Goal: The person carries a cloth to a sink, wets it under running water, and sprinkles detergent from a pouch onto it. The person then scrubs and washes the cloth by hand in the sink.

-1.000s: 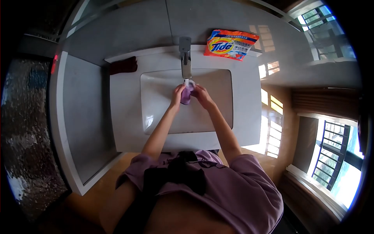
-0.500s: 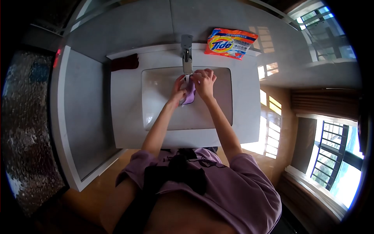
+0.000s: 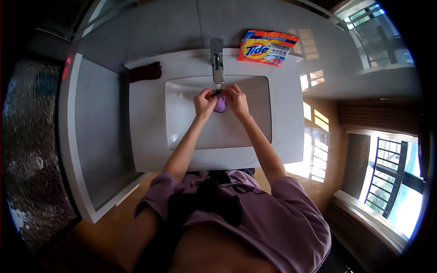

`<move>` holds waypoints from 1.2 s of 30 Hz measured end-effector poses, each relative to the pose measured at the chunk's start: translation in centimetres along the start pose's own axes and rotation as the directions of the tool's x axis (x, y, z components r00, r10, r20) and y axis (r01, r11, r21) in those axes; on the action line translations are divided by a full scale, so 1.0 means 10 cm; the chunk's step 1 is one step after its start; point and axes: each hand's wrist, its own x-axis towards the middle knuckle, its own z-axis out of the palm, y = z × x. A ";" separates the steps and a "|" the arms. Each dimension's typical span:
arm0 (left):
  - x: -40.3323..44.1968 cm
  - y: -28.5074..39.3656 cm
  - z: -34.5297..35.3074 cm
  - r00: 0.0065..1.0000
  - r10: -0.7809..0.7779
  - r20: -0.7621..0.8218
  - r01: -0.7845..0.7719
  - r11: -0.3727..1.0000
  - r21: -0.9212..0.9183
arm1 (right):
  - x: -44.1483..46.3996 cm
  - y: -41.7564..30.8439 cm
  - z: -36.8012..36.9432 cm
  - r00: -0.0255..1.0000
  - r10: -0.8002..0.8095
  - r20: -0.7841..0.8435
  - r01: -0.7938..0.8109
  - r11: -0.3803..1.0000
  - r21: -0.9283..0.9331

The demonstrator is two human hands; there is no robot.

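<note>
1. Far left on the counter (image 3: 145, 136), a dark red cloth (image 3: 145, 72) lies.
2. Mid-scene, my left hand (image 3: 205, 103) pinches the purple cloth (image 3: 221, 105).
3. Below the faucet (image 3: 218, 68), that cloth hangs over the sink (image 3: 246, 132); rinsing seems the step in hand.
4. Just right, my right hand (image 3: 236, 101) grips it too; I'd judge the next move calls for spreading it.
5. Far right sits the Tide packet (image 3: 267, 48).

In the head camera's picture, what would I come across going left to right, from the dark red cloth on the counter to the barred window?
Dark red cloth → left hand → purple cloth → right hand → Tide packet → barred window.
</note>
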 end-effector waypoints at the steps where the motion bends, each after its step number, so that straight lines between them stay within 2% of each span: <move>1: 0.00 0.05 -0.02 1.000 0.004 0.008 -0.004 1.000 0.001 | -0.03 0.02 0.00 0.999 -0.031 0.036 0.032 0.999 -0.035; 2: -0.01 0.08 -0.02 0.999 0.033 0.022 -0.034 0.998 0.045 | -0.04 0.01 0.00 0.999 -0.028 0.033 0.029 0.999 -0.038; 4: 0.00 0.12 -0.03 0.998 0.059 0.034 -0.062 0.994 0.087 | -0.04 -0.03 0.03 0.995 0.095 0.029 -0.095 0.996 -0.003; 6: 0.04 0.14 -0.05 0.983 0.170 0.072 -0.175 0.982 0.073 | 0.00 -0.13 -0.02 0.997 0.066 0.049 -0.066 0.998 -0.010; 7: 0.04 0.14 -0.06 0.984 0.166 0.071 -0.172 0.982 0.076 | 0.00 -0.17 -0.03 0.997 0.038 0.067 -0.037 0.999 -0.016; 9: 0.04 0.14 -0.09 0.945 0.276 0.173 -0.307 0.933 0.186 | -0.04 -0.11 -0.01 0.990 0.076 0.115 -0.073 0.997 -0.028; 11: 0.03 0.13 -0.11 0.950 0.245 0.195 -0.288 0.928 0.238 | -0.03 -0.02 -0.01 0.982 0.107 0.157 -0.101 0.994 -0.045; 13: 0.04 0.12 -0.13 0.952 0.216 0.217 -0.275 0.917 0.289 | -0.03 0.07 -0.02 0.980 0.017 0.197 -0.002 0.997 -0.079; 14: 0.05 0.14 -0.16 0.921 0.235 0.311 -0.348 0.855 0.385 | 0.01 0.05 -0.07 0.980 0.017 0.198 -0.001 0.997 -0.076; 15: 0.06 0.16 -0.18 0.884 0.239 0.402 -0.423 0.776 0.468 | 0.07 0.03 -0.12 0.965 -0.051 0.256 0.081 0.991 -0.106; 16: 0.08 0.16 -0.21 0.885 0.237 0.400 -0.421 0.776 0.470 | 0.11 0.01 -0.16 0.941 -0.116 0.317 0.165 0.978 -0.132; 17: 0.13 0.12 -0.22 0.836 0.336 0.433 -0.522 0.727 0.445 | 0.12 0.01 -0.16 0.941 -0.116 0.318 0.165 0.978 -0.129; 18: 0.18 0.07 -0.23 0.775 0.430 0.463 -0.618 0.668 0.415 | 0.13 0.01 -0.17 0.934 -0.115 0.337 0.138 0.989 -0.045; 19: 0.24 0.03 -0.24 0.774 0.431 0.463 -0.619 0.667 0.414 | 0.14 0.01 -0.17 0.928 -0.116 0.355 0.110 0.993 0.037; 20: 0.30 -0.01 -0.23 0.703 0.531 0.472 -0.703 0.620 0.349 | 0.15 0.01 -0.18 0.928 -0.116 0.355 0.110 0.993 0.037; 21: 0.37 -0.06 -0.24 0.622 0.624 0.472 -0.778 0.561 0.284 | 0.17 0.01 -0.19 0.929 -0.019 0.369 -0.001 0.999 0.054; 22: 0.42 -0.11 -0.25 0.625 0.623 0.471 -0.776 0.563 0.285 | 0.17 0.01 -0.20 0.919 0.079 0.387 -0.114 0.991 0.068; 23: 0.46 -0.11 -0.27 0.755 0.360 0.548 -0.568 0.776 0.273 | 0.17 0.02 -0.22 0.917 0.080 0.391 -0.115 0.991 0.068; 24: 0.50 -0.11 -0.29 0.784 0.068 0.617 -0.305 0.908 0.288 | 0.20 0.04 -0.23 0.908 0.107 0.404 -0.127 0.992 0.023; 26: 0.58 -0.11 -0.32 0.769 0.060 0.636 -0.349 0.874 0.339 | 0.26 0.09 -0.30 0.887 0.158 0.434 -0.115 0.986 -0.124; 28: 0.62 -0.12 -0.39 0.754 0.063 0.654 -0.435 0.794 0.424 | 0.30 0.15 -0.42 0.857 0.176 0.484 -0.094 0.977 -0.190; 31: 0.62 -0.04 -0.53 0.776 0.046 0.629 -0.437 0.759 0.483 | 0.31 0.32 -0.51 0.823 0.207 0.529 -0.063 0.959 -0.278; 32: 0.67 -0.09 -0.56 0.768 -0.058 0.638 -0.401 0.733 0.549 | 0.31 0.42 -0.52 0.781 0.263 0.566 -0.089 0.945 -0.315; 33: 0.71 -0.25 -0.56 0.767 -0.057 0.639 -0.402 0.734 0.547 | 0.30 0.48 -0.54 0.736 0.317 0.599 -0.112 0.929 -0.353; 35: 0.72 -0.43 -0.55 0.771 0.025 0.637 -0.244 0.935 0.258 | 0.24 0.57 -0.57 0.752 0.312 0.580 -0.111 0.928 -0.355; 36: 0.71 -0.46 -0.52 0.771 0.026 0.636 -0.245 0.934 0.259 | 0.22 0.62 -0.58 0.663 0.361 0.656 -0.098 0.911 -0.402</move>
